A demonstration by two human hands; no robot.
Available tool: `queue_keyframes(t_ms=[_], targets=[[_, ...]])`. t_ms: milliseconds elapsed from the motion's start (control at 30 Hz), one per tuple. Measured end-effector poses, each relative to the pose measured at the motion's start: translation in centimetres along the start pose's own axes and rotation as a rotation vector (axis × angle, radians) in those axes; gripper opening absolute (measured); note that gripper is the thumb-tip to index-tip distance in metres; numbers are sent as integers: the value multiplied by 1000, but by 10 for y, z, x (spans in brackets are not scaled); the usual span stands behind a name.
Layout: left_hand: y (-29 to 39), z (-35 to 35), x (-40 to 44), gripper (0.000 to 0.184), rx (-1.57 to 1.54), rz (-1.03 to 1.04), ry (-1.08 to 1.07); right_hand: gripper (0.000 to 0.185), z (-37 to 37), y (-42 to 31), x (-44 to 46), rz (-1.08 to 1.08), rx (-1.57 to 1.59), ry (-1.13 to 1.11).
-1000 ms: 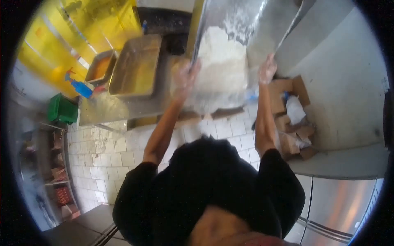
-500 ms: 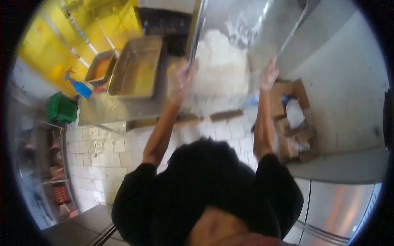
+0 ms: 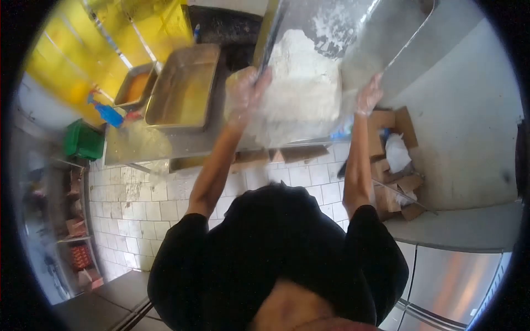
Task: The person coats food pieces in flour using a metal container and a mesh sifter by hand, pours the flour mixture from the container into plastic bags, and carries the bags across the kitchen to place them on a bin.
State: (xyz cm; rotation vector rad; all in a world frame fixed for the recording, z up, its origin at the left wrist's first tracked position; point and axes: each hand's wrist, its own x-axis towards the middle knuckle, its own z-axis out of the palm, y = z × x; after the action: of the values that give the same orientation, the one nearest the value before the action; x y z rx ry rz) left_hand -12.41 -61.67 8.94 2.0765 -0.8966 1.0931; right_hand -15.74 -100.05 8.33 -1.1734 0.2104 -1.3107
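Note:
A heap of white powder, like flour, (image 3: 309, 91) lies in a large metal tray (image 3: 409, 39) at the top centre. My left hand (image 3: 247, 92), in a clear glove, is closed on the tray's left rim. On the other side, my right hand (image 3: 369, 96), also gloved, is closed at the lower end of the tray's right rim. The powder sits between both hands, and its near part is slightly blurred. White residue coats the tray's surface beyond the heap.
Left of the tray, a metal counter (image 3: 124, 149) holds a deep metal pan (image 3: 185, 88), a smaller pan with orange contents (image 3: 136, 88) and a blue spray bottle (image 3: 109, 115). A green bin (image 3: 83, 142) is farther left. Cardboard boxes (image 3: 407, 128) lie at right by a grey wall.
Both hands and the tray have shifted slightly back and forth. The powder's outline differs a little, and my right hand is now slightly farther right.

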Motion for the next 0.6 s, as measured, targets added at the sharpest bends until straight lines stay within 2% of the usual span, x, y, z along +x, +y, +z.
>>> queue_keyframes(t_ms=[33, 100, 133, 200, 267, 300, 333, 400, 433, 500, 533, 567, 600], targets=[[10, -14, 9, 18, -599, -229, 5, 38, -9, 9, -2, -77, -212, 17], [29, -32, 18, 13, -406, -386, -44, 38, -21, 21, -6, -165, -425, 17], [27, -32, 35, 16, -300, -443, -30, 37, -13, 29, 3, -285, -485, 11], [9, 6, -7, 31, -805, -223, 243, 37, -49, 28, -31, -349, -604, 29], [34, -28, 33, 30, -537, -592, 34, 37, -32, 18, -21, -406, -682, -5], [33, -36, 46, 30, -530, -584, 43, 37, -14, 14, -8, -434, -692, -17], [38, -45, 43, 28, -488, -524, -5, 37, -21, 7, -15, -143, -622, 11], [28, -22, 37, 26, -455, -444, -6, 38, -15, 0, -7, 101, -520, 32], [3, 18, 19, 23, -464, -384, 132, 39, -6, 9, -3, -167, -556, -7], [9, 20, -17, 21, -482, -364, 202, 40, -39, 5, -42, -380, -644, -37], [19, 1, 4, 23, -485, -461, 114, 39, -30, -2, -36, -174, -653, -2], [30, -18, 23, 26, -482, -556, 21, 39, -23, -4, -32, -78, -644, 0], [34, -27, 30, 22, -480, -568, -21, 39, -17, -5, -27, 18, -636, 3]])
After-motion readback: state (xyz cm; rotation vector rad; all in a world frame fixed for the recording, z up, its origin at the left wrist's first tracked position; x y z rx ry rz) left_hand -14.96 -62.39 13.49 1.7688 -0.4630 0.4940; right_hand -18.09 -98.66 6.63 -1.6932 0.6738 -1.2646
